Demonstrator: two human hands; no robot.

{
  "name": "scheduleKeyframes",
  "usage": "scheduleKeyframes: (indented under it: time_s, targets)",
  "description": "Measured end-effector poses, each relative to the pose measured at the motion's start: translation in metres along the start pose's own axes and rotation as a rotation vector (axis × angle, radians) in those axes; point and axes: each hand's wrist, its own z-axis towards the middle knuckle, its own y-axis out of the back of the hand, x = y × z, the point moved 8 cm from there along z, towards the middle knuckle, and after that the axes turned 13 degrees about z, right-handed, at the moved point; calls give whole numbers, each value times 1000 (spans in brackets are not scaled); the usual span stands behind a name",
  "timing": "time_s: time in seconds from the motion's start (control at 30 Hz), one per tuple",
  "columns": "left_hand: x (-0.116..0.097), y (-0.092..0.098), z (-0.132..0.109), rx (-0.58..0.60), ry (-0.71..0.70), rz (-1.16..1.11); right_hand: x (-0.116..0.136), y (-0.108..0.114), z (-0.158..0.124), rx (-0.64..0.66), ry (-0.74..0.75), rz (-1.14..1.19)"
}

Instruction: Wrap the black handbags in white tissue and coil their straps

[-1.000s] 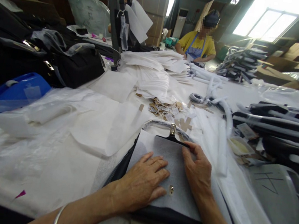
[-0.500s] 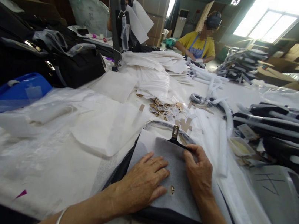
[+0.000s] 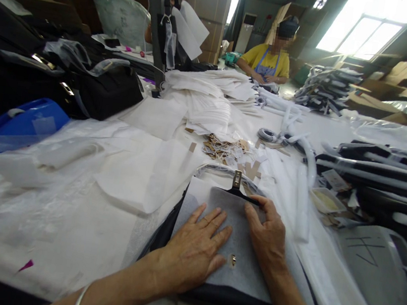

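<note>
A black bag lies flat in front of me, its face covered by a thin white sheet. My left hand rests flat on the sheet, fingers spread. At the sheet's upper right, my right hand pinches the edge of a black flap between thumb and fingers. A metal clasp plate sticks up from the flap's middle. Between my hands, a small gold turn-lock shows through the sheet. A plastic-wrapped handle curves behind the bag's top.
Tags with strings lie beyond the bag, before stacked white sheets. Wrapped black straps and a grey plastic piece are at right. Black bags and a blue container stand left. A co-worker sits across.
My left fingers have spread and straightened a little on the sheet. My right hand stays at the flap's edge, shifted slightly left in view. The co-worker's hands have moved.
</note>
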Motion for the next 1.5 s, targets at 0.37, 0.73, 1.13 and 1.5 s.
scheduleKeyframes:
  time_s: [0.37,0.73,1.13,1.5]
  targets:
    - [-5,-3,6,82,-60,-4,56,-26,-26,241,576,-162]
    - [-11,12,-13,-46,-150,-57,28,-51,-24,486,366,-232]
    - [3,42,30,315,-102,-65,20,-61,-29,628,343,-321]
    - [7,-10,29,-39,21,-51,6,-47,-12,457,48,56]
